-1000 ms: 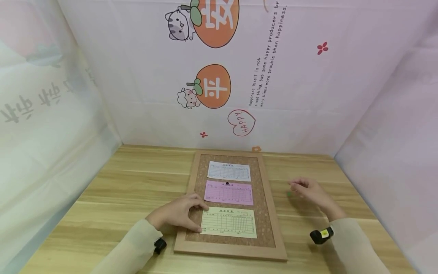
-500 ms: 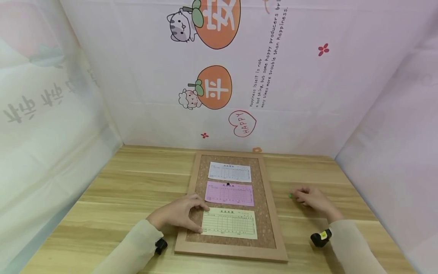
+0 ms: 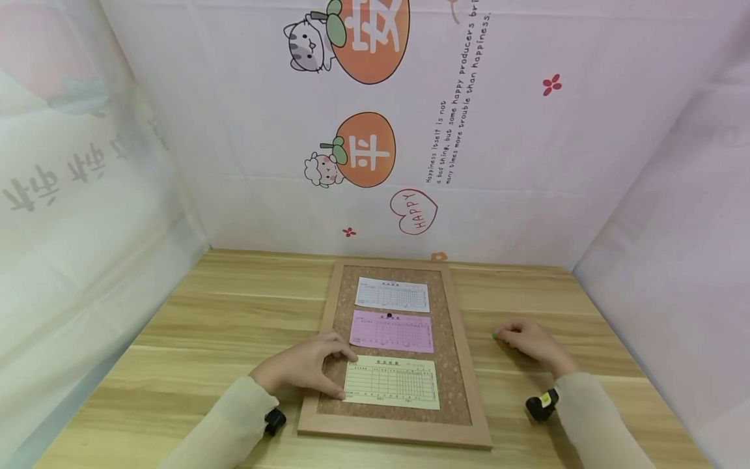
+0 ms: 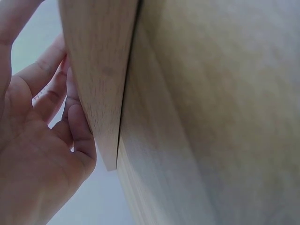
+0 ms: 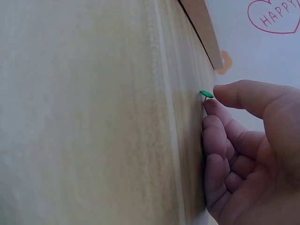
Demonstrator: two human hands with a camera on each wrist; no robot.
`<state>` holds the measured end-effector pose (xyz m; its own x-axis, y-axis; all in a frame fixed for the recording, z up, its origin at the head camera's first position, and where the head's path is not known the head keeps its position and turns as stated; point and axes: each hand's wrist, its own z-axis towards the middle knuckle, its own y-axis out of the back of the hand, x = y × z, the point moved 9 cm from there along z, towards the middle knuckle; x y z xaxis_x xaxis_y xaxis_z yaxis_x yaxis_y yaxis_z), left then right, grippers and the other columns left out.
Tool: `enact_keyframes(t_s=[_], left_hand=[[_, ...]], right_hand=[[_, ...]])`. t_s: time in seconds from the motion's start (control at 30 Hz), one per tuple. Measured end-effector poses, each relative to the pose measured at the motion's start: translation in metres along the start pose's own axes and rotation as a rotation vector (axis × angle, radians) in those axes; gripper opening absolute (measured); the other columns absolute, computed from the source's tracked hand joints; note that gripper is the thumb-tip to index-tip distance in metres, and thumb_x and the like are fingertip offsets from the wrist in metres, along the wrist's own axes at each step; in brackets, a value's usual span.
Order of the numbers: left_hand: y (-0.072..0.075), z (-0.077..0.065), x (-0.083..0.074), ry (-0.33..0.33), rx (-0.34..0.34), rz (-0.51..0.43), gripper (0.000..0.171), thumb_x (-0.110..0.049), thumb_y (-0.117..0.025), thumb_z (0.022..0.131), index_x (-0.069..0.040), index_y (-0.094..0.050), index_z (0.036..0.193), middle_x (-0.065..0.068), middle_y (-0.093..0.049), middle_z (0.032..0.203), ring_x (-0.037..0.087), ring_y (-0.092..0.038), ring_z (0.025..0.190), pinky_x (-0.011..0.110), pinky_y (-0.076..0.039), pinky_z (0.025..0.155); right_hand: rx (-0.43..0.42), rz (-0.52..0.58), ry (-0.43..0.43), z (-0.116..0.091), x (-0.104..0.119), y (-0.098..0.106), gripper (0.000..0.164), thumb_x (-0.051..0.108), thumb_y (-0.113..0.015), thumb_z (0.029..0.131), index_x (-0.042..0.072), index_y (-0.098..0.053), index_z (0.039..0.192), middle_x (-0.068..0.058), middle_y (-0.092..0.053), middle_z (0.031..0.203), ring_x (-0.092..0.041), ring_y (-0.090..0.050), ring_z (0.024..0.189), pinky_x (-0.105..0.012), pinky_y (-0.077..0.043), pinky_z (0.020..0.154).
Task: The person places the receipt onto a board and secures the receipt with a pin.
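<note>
A wood-framed cork board [image 3: 454,391] lies on the table, bearing three printed slips. My left hand [image 3: 307,365] rests over the board's left frame, thumb and a fingertip spread onto the left corners of the yellow slip [image 3: 391,383]. Above it is the pink slip [image 3: 391,335] with a black pin [image 3: 389,315] at its top edge, then a pale blue slip [image 3: 391,296]. Right of the board, my right hand [image 3: 530,342] pinches a green thumbtack [image 5: 206,94] low over the table; in the right wrist view its head shows between thumb and index tips.
The wooden table [image 3: 234,306] extends on both sides of the board. Behind it hangs a printed cloth [image 3: 498,215], with pale cloth [image 3: 662,228] along the right and more on the left. Each wrist wears a small black camera.
My right hand has come down to the green thumbtack on the table and now has it at its fingertips. My left hand stays in place on the yellow slip.
</note>
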<state>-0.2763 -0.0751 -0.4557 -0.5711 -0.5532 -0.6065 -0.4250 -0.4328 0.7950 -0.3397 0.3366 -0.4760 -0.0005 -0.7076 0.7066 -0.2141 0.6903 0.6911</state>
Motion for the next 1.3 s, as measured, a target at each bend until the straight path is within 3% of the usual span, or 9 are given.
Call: enact_keyframes(t_s=[0.67, 1.0, 1.3], left_hand=[[-0.0007, 0.0, 0.0, 0.007, 0.001, -0.015, 0.061, -0.046, -0.087, 0.075, -0.019, -0.066, 0.126, -0.011, -0.054, 0.124, 0.012, -0.05, 0.117, 0.039, -0.043, 0.104], [-0.0003, 0.0014, 0.0005, 0.002, 0.006, -0.001, 0.061, -0.047, -0.087, 0.075, -0.02, -0.065, 0.125, -0.011, -0.055, 0.124, 0.012, -0.05, 0.118, 0.04, -0.042, 0.105], [-0.0008, 0.0006, 0.0013, 0.012, 0.007, 0.0, 0.061, -0.047, -0.087, 0.075, -0.021, -0.065, 0.125, -0.011, -0.054, 0.124, 0.012, -0.05, 0.117, 0.04, -0.042, 0.105]], right_hand=[[-0.007, -0.014, 0.025, -0.002, 0.005, -0.0009, 0.029, 0.027, -0.058, 0.102, 0.0, -0.065, 0.096, -0.002, -0.054, 0.08, -0.016, -0.046, 0.071, -0.028, -0.041, 0.062], [-0.011, -0.049, 0.035, -0.0005, 0.0046, 0.001, 0.037, 0.026, -0.056, 0.103, -0.008, -0.066, 0.111, -0.007, -0.063, 0.096, -0.018, -0.051, 0.082, -0.032, -0.046, 0.07], [-0.016, -0.065, 0.043, -0.0017, 0.0074, -0.0002, 0.038, 0.026, -0.056, 0.103, -0.009, -0.067, 0.111, -0.009, -0.064, 0.097, -0.017, -0.052, 0.082, -0.032, -0.047, 0.07]])
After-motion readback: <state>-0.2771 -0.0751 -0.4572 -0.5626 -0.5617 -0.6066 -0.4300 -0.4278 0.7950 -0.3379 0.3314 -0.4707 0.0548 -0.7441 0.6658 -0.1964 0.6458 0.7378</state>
